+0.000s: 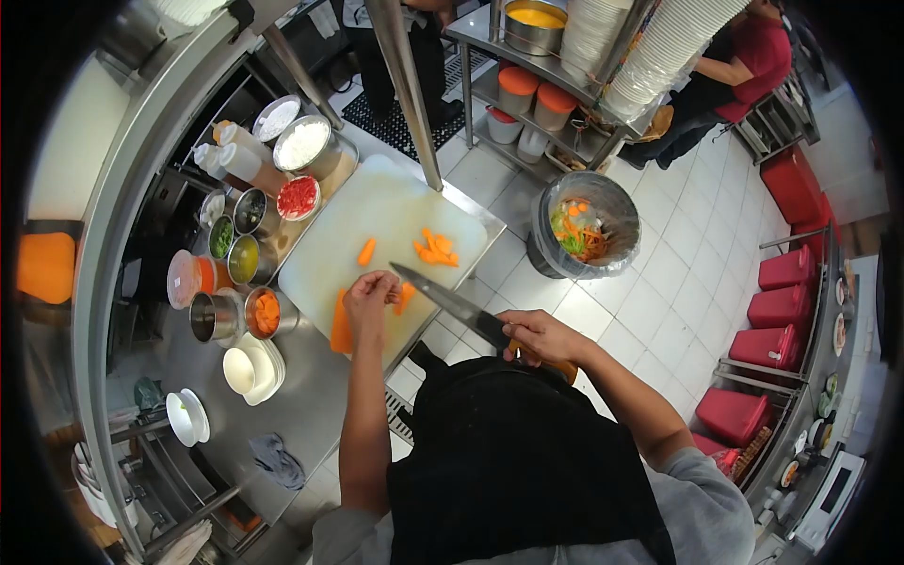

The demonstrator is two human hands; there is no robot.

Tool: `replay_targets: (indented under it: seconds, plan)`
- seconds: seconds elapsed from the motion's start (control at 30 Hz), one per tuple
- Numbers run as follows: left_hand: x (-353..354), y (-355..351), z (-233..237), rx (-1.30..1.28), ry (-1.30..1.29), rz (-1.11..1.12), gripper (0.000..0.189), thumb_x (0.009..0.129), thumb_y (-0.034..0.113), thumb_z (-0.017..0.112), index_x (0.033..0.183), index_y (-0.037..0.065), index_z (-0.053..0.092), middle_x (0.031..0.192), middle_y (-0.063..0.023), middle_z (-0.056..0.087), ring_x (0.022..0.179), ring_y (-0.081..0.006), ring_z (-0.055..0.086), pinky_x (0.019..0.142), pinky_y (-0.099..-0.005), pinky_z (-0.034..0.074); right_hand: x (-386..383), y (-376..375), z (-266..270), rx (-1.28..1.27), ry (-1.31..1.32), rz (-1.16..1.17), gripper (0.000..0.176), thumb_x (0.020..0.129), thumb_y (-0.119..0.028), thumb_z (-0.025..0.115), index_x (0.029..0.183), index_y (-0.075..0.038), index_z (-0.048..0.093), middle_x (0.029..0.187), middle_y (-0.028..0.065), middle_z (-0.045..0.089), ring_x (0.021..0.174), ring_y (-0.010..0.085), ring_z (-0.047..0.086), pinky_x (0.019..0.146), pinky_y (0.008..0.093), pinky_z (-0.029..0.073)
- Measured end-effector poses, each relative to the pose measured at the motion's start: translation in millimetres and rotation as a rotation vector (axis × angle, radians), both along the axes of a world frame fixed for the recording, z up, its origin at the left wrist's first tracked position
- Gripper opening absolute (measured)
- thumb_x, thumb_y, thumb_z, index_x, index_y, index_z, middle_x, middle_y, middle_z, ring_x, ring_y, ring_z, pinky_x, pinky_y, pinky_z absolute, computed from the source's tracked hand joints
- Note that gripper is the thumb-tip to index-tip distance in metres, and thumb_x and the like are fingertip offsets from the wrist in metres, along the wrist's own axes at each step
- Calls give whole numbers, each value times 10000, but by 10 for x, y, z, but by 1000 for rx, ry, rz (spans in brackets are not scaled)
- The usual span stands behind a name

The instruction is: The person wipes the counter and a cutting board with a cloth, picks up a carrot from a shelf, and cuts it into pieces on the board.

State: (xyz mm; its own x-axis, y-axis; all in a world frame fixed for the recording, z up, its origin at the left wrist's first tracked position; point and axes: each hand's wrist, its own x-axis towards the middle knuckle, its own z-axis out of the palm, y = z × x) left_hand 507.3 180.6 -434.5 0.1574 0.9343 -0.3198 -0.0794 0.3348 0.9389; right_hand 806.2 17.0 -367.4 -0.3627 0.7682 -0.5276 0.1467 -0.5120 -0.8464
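Observation:
My right hand (535, 334) is wrapped round the handle of a large kitchen knife (457, 305). Its blade points up and left over the white cutting board (320, 221), the tip close to my left fingers. My left hand (372, 292) is over the board with its fingers drawn together; what they hold, if anything, is hidden. Beneath that hand lies a larger orange piece (341, 325), partly covered, and a smaller orange piece (405, 298) shows beside the fingers. A single carrot piece (366, 250) lies above it, and several cut carrot pieces (436, 249) are grouped farther right.
Left of the board stand a bowl of carrot pieces (267, 312), a red chopped topping (298, 198), squeeze bottles (239, 162) and white bowls (252, 369). A lined bin (585, 226) holding scraps stands on the floor at right. Two other people are near the back.

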Motion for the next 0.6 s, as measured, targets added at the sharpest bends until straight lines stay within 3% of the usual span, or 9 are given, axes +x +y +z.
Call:
replay_targets:
  seconds: [0.03,0.07,0.13,0.17,0.23,0.27,0.33,0.43,0.6]
  plan:
    - [12,75,30,40,185,9,133,1007,94,657,1070,-11,708,1082,-119,723,995,-190,699,767,-363,573,26,-35,-36,-12,25,-75,384,1106,-217,421,1432,-58,547,822,53,703,523,87,540,526,258,502]
    - [11,148,15,41,187,7,133,1007,94,657,1070,-11,708,1082,-119,723,995,-190,699,767,-363,573,57,-66,-57,-24,50,-149,380,1105,-211,423,1424,-48,551,811,48,697,524,85,539,529,257,502]
    - [-4,255,-17,483,642,-100,184,971,83,669,1116,-21,715,1146,-137,704,1009,-232,685,846,-353,568,120,-110,-69,-19,38,-170,375,1105,-206,423,1416,-40,552,801,41,691,524,83,540,530,256,502]
    - [-10,264,27,484,642,-103,184,971,83,669,1116,-21,715,1146,-137,704,1009,-232,685,846,-353,568,157,-135,-74,-13,23,-190,371,1105,-202,423,1408,-32,553,792,35,685,524,82,540,532,254,501]
    - [-22,298,121,709,801,-481,254,945,100,675,1166,-21,708,1242,-164,656,1126,-327,638,966,-389,533,213,-191,-116,-6,9,-194,365,1106,-204,421,1402,-39,556,788,30,683,524,83,547,532,254,505]
    - [-31,307,154,712,800,-486,254,945,100,675,1166,-21,708,1242,-164,656,1126,-327,638,966,-389,533,224,-216,-122,-10,-14,-200,363,1106,-203,421,1401,-41,558,789,32,685,526,83,552,531,254,508]
    - [-58,260,213,695,786,-820,377,915,86,695,1278,-11,661,1194,-187,639,1105,-346,634,906,-397,534,238,-280,-151,-18,-35,-211,362,1105,-202,421,1399,-43,560,789,33,687,528,84,556,531,255,510]
    - [13,31,311,612,946,-700,450,893,63,704,1327,0,606,1165,-176,633,1088,-335,631,946,-424,513,219,-342,-202,-20,-19,-215,405,1100,-208,428,1457,-43,524,817,59,715,526,88,558,542,254,515]
    - [19,-152,86,642,889,-517,406,874,43,696,1258,2,569,1211,-179,610,1133,-374,578,969,-460,488,35,-315,-49,59,-147,-148,420,1090,-182,451,1492,-74,502,795,93,722,560,141,623,610,306,556]
